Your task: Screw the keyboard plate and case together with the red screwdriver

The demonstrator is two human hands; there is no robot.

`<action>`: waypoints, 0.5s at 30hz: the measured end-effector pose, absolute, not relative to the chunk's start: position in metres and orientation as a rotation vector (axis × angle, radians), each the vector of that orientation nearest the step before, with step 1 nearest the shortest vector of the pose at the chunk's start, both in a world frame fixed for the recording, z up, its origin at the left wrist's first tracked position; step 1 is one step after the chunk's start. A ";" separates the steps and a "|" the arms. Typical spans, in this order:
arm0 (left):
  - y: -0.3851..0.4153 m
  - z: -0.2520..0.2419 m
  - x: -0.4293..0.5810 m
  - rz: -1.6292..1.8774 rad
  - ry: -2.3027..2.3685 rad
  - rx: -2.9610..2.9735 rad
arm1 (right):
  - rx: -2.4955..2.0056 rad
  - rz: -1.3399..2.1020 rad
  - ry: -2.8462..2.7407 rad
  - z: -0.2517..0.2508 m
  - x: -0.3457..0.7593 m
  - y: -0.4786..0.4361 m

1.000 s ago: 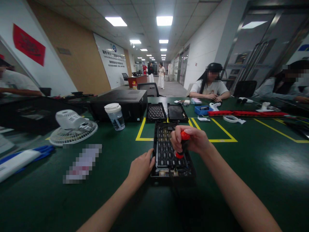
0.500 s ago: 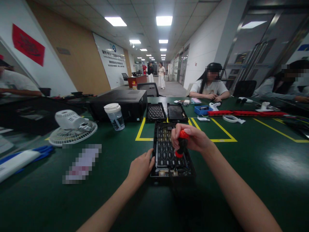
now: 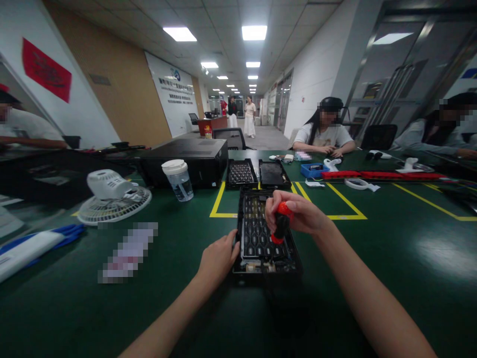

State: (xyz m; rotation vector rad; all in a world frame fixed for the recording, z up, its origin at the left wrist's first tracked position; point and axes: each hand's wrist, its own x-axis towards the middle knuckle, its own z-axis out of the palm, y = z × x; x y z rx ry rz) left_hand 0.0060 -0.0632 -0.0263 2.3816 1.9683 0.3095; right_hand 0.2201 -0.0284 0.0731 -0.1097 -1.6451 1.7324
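My right hand (image 3: 294,211) is wrapped round a red and black screwdriver (image 3: 282,223), held upright over the near right part of an open black case (image 3: 296,263). The screwdriver's tip is too dark to make out. Rows of dark rounded cells (image 3: 257,238) fill the case, with a pale strip (image 3: 257,267) along its near end. My left hand (image 3: 219,256) rests against the left side wall of the case, its fingertips at the edge; whether they grip the wall is hard to tell.
Beyond the case stand two more black cases (image 3: 241,173), a large black box (image 3: 186,154) and a lidded cup (image 3: 179,180). A white fan (image 3: 112,196) lies left. A blue tray (image 3: 313,170) and red strips (image 3: 376,175) are at the back right, near a seated person.
The view has shifted very slightly. Both hands, the screwdriver and the case keep nearly the same places.
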 end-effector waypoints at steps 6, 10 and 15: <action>-0.064 -0.023 0.007 0.279 1.979 2.356 | -0.124 1.723 -1.651 0.073 0.220 -0.029; -0.064 -0.023 0.007 0.273 1.980 2.359 | -0.136 1.719 -1.654 0.074 0.221 -0.029; -0.065 -0.023 0.006 0.289 1.973 2.362 | -0.151 1.706 -1.655 0.075 0.221 -0.030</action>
